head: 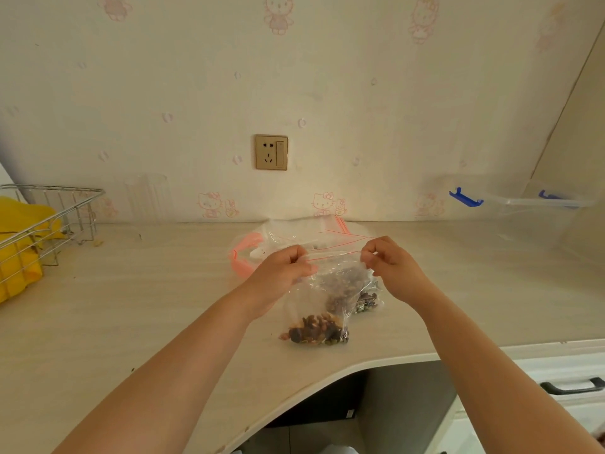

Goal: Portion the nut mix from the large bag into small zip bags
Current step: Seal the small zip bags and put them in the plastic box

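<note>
Clear plastic small zip bag with a thin red line along its mouth, holding a low heap of brown, dark and pale nut mix in its bottom corner. Upper part crumpled and see-through. The bag hangs upright between both hands, its bottom at or just above the pale wood-grain tabletop, near the front edge; contact cannot be told.

Left hand: fingers curled, pinching the bag's mouth at its 9 o'clock end. Right hand: thumb and forefinger pinching the mouth at its 3 o'clock end. The hands stand apart, the red-lined mouth stretched between them, the nuts hanging below at 6 o'clock from the hands.

Second clear plastic bag of darker nut mix, lying on the tabletop just behind the held bag, under the right hand, partly hidden.

Loose pile of empty clear zip bags with red lines, at 12 o'clock from the hands, near the wall. Pink plastic bag beside the pile at its 8 o'clock.

Wire metal basket holding yellow cloth, far at 9 o'clock. Clear plastic box with blue clips, far at 2 o'clock. Gold wall socket at 12 o'clock on cartoon-cat wallpaper.
</note>
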